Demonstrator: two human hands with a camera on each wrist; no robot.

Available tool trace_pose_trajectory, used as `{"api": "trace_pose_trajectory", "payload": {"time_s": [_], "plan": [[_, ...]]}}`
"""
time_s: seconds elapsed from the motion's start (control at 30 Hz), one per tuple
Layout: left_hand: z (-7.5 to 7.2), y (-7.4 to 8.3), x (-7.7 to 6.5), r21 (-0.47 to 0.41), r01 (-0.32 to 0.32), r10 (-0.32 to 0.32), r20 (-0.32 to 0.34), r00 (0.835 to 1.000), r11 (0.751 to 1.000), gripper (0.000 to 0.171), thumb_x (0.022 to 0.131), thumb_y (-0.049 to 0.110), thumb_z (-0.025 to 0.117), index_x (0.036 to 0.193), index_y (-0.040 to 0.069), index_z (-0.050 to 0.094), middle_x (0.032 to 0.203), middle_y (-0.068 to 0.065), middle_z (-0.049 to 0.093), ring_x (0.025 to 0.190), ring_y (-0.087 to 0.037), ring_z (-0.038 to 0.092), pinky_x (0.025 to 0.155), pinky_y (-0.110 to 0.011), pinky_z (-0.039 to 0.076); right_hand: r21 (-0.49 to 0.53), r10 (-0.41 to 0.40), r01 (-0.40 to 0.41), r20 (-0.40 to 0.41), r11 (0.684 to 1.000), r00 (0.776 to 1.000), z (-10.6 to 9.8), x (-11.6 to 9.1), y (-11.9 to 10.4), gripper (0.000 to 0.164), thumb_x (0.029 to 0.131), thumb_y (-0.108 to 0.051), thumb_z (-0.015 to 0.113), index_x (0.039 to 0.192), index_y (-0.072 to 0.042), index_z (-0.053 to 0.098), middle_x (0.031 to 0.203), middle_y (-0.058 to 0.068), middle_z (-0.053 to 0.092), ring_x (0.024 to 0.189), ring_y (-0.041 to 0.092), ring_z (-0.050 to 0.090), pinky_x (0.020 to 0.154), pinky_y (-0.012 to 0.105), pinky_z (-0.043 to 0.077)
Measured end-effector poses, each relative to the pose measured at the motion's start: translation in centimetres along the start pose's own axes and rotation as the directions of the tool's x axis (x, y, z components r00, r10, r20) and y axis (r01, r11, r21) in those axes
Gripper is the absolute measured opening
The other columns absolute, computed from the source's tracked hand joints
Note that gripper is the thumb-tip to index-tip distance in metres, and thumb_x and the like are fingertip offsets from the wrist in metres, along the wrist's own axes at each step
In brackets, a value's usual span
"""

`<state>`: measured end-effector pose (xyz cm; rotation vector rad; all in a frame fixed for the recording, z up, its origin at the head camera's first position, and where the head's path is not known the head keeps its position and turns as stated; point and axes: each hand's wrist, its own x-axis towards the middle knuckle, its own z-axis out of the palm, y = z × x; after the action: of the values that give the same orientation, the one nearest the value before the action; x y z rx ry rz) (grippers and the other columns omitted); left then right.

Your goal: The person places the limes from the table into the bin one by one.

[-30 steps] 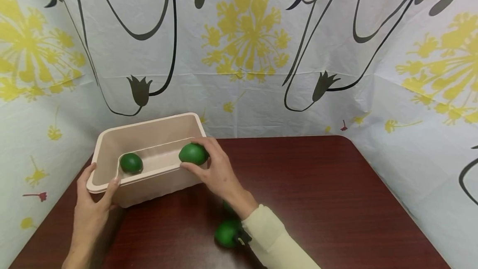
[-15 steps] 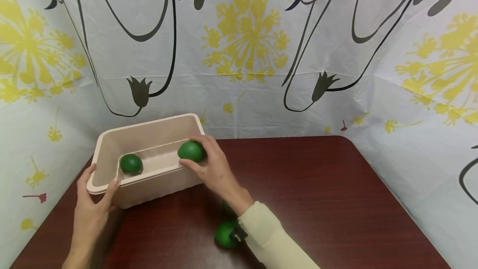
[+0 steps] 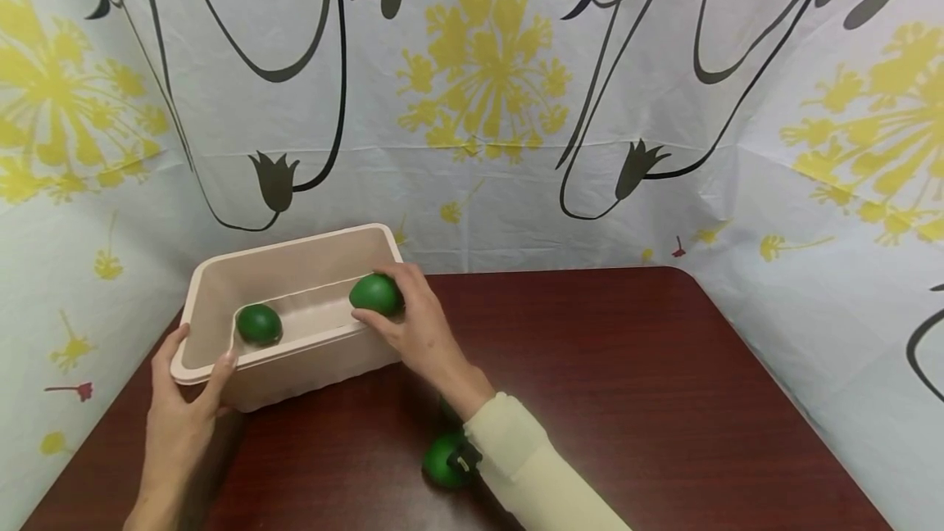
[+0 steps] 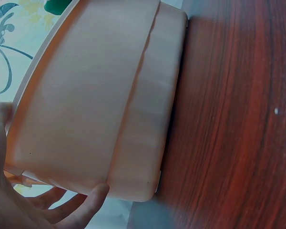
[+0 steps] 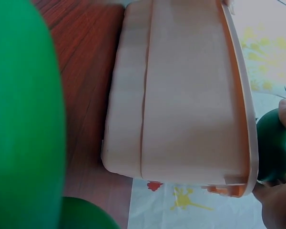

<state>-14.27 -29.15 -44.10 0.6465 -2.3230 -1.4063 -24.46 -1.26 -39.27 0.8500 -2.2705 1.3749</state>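
A beige plastic bin [image 3: 310,371] stands on the table at the left, slightly turned. My left hand [image 3: 177,400] grips its near left corner, thumb on the rim; in the left wrist view, fingers [image 4: 88,205] reach round the end wall. My right hand [image 3: 424,330] pinches a green lime [image 3: 376,294] between thumb and fingers, over the bin's right end. The right wrist view shows this lime [image 5: 272,148] just past the bin's rim. Another lime [image 3: 259,324] lies inside the bin, towards its left end.
On the dark red wooden table [image 3: 627,375], a lime [image 3: 442,461] lies below the right forearm, partly covered by the black wrist camera [image 3: 465,456]. One more lime [image 3: 448,410] shows beside the wrist, mostly hidden. A patterned cloth [image 3: 516,211] hangs behind the table.
My right hand has shifted slightly left and up with the lime in its fingers, further over the bin. The left hand and the bin have stayed put.
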Motion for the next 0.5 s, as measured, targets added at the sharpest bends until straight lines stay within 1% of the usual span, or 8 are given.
{"api": "trace_pose_trajectory", "payload": {"time_s": [0.03,0.17,0.27,0.3,0.4,0.5], "plan": [[0.01,0.02,-0.03,0.001,0.001,-0.001,0.000,1.000,1.000,0.080,0.099,0.050,0.065,0.159,0.058,0.012,0.169,-0.019,0.027,0.103,-0.016,0.053,0.058,-0.016,0.056,-0.002,-0.002,0.002,0.001,1.000,1.000,0.00,0.03,0.00,0.056,0.089,-0.025,0.084,0.137,-0.014,0.058,0.133,0.007,0.059,0.112,0.022,0.062,0.095,0.032,0.059],[-0.03,0.12,0.07,0.002,0.009,-0.009,0.007,1.000,1.000,0.082,0.100,0.049,0.064,0.161,0.055,0.010,0.170,-0.019,0.024,0.107,-0.020,0.052,0.057,-0.014,0.054,-0.012,-0.003,0.003,-0.002,1.000,1.000,0.00,0.12,0.03,0.056,0.089,-0.026,0.085,0.137,-0.013,0.058,0.133,0.008,0.059,0.112,0.022,0.063,0.095,0.033,0.059],[-0.09,0.11,0.15,0.002,0.014,-0.014,0.013,1.000,1.000,0.083,0.100,0.048,0.064,0.163,0.053,0.010,0.171,-0.020,0.023,0.098,-0.007,0.051,0.057,-0.014,0.054,-0.021,-0.003,0.003,0.002,1.000,1.000,0.00,0.12,0.08,0.057,0.089,-0.025,0.085,0.138,-0.013,0.058,0.133,0.008,0.059,0.112,0.022,0.063,0.096,0.034,0.059],[-0.11,0.10,0.16,0.002,0.014,-0.015,0.014,1.000,1.000,0.083,0.100,0.048,0.064,0.163,0.052,0.009,0.171,-0.020,0.023,0.096,-0.005,0.052,0.057,-0.014,0.054,-0.024,0.000,0.000,0.005,1.000,1.000,-0.03,0.11,0.08,0.057,0.089,-0.025,0.084,0.138,-0.014,0.058,0.133,0.008,0.059,0.113,0.022,0.063,0.097,0.034,0.059],[-0.15,-0.01,0.14,0.002,0.013,-0.013,0.014,1.000,1.000,0.083,0.100,0.049,0.064,0.162,0.053,0.010,0.170,-0.021,0.024,0.087,0.007,0.046,0.057,-0.014,0.054,-0.028,0.004,-0.004,0.017,1.000,1.000,-0.05,0.08,0.17,0.056,0.090,-0.024,0.084,0.139,-0.014,0.057,0.134,0.009,0.059,0.113,0.022,0.064,0.097,0.034,0.059],[-0.15,-0.02,0.14,0.000,0.009,-0.009,0.012,1.000,1.000,0.082,0.100,0.049,0.064,0.162,0.054,0.010,0.170,-0.020,0.024,0.086,0.008,0.046,0.057,-0.015,0.055,-0.037,0.005,-0.004,0.021,0.999,1.000,-0.13,0.00,0.27,0.056,0.091,-0.024,0.083,0.140,-0.013,0.057,0.135,0.009,0.059,0.116,0.023,0.064,0.098,0.035,0.059]]}}
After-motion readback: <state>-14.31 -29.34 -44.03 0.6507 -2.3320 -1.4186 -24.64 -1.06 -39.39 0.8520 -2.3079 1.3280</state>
